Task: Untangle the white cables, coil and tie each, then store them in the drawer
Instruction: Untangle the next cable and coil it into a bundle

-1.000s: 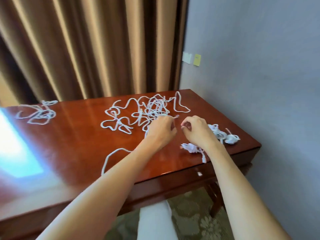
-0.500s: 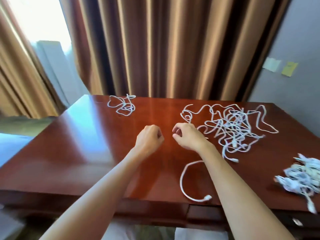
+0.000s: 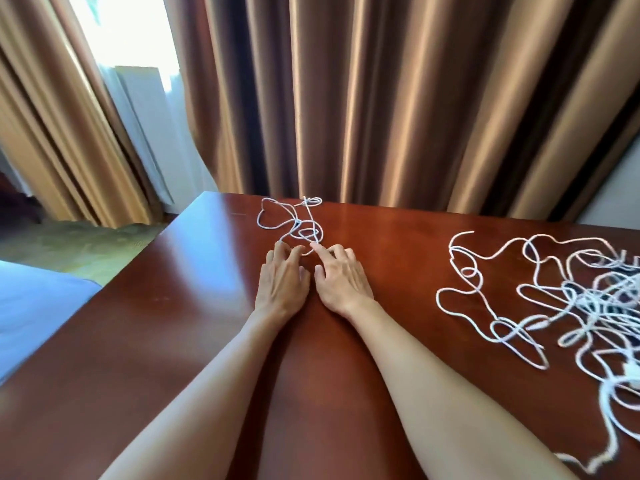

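1. The small white cable lies loose near the table's far edge — not yet coiled.
2. Left hand and right hand touch its near loop, fingers spread, gripping nothing.
3. The big tangle waits at right — most work remains; no drawer visible.

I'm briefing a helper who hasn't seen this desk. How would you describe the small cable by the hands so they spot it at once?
Start at the red-brown desk and look to its far edge, just before the brown curtain. The small cable lies there in a few loose loops, right at the fingertips of both hands. Unlike the big tangle sprawled at the right, it is one short, separate strand.
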Motion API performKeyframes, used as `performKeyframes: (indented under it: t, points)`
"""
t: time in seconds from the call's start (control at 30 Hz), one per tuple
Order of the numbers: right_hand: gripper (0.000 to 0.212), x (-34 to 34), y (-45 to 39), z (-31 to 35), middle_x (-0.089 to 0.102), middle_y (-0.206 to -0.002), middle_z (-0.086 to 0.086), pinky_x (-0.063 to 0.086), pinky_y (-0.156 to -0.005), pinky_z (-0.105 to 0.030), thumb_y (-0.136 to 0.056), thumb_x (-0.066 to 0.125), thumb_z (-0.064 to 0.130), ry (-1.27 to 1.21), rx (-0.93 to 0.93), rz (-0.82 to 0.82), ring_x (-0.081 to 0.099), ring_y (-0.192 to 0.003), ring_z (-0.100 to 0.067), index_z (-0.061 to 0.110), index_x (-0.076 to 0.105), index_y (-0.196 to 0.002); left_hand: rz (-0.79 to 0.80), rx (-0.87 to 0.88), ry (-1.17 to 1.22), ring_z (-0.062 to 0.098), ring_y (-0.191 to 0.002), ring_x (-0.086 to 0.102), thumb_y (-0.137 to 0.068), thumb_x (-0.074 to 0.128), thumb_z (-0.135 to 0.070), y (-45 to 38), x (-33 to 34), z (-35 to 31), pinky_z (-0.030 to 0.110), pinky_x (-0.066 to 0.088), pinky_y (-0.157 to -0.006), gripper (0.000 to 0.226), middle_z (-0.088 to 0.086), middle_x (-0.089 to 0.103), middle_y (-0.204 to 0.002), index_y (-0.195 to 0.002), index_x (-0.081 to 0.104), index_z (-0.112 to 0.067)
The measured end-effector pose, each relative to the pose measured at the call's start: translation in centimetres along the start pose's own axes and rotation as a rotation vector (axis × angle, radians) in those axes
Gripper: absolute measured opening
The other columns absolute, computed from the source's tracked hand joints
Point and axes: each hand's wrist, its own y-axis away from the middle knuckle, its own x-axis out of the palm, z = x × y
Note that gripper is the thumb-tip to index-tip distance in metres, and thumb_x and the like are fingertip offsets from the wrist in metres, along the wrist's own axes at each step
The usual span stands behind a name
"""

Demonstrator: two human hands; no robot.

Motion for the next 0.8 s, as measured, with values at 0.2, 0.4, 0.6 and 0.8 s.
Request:
performKeyframes:
  t: [0.2,0.4,0.6,0.8]
  points:
    - [0.029,0.9,-2.4,-0.3,0.053,-0.118,-0.006,0.041,-0.102,-0.041,-0.104,0.039,0.032,-0.011,0.001,-0.067,0.047,-0.111,-0.026,0.017,0.061,-0.117,-0.003,-0.035,-0.157,0.028,-0.103,0.046,-0.089,0.047,-0.04,-1.8,0.6,0.6,0.044,0.044,-0.087,0.028,0.007,0.047,-0.109,-0.094,0.061,-0.015]
    - [0.02,-0.7,1.3,0.0,0.057,-0.092,-0.011,0.042,-0.083,-0.039,-0.093,0.053,0.019,-0.178,0.247,-0.225,0.057,-0.096,-0.033,0.012,0.052,-0.074,-0.044,0.17,-0.086,0.021,-0.104,0.043,-0.081,0.043,-0.052,1.4,-0.7,-0.1,0.036,0.035,-0.087,0.036,-0.008,0.049,-0.101,-0.064,0.055,-0.022]
    - [0.033,-3.7,8.2,0.2,0.06,-0.073,-0.008,0.03,-0.066,-0.032,-0.09,0.053,0.006,-0.415,0.563,-0.429,0.061,-0.083,-0.04,0.017,0.038,-0.063,0.012,0.193,0.135,0.007,-0.095,0.044,-0.087,0.045,-0.057,8.3,-2.6,-2.0,0.031,0.031,-0.09,0.046,-0.016,0.054,-0.08,-0.055,0.047,-0.023]
    - [0.014,-7.4,13.5,-0.8,0.064,-0.119,-0.014,0.044,-0.083,-0.036,-0.092,0.05,0.008,-0.547,0.755,-0.336,0.06,-0.113,-0.037,0.012,0.054,-0.105,0.076,0.165,0.39,0.005,-0.068,0.05,-0.093,0.057,-0.034,16.1,-4.9,-5.2,0.023,0.035,-0.07,0.039,-0.008,0.05,-0.058,-0.056,0.059,-0.022]
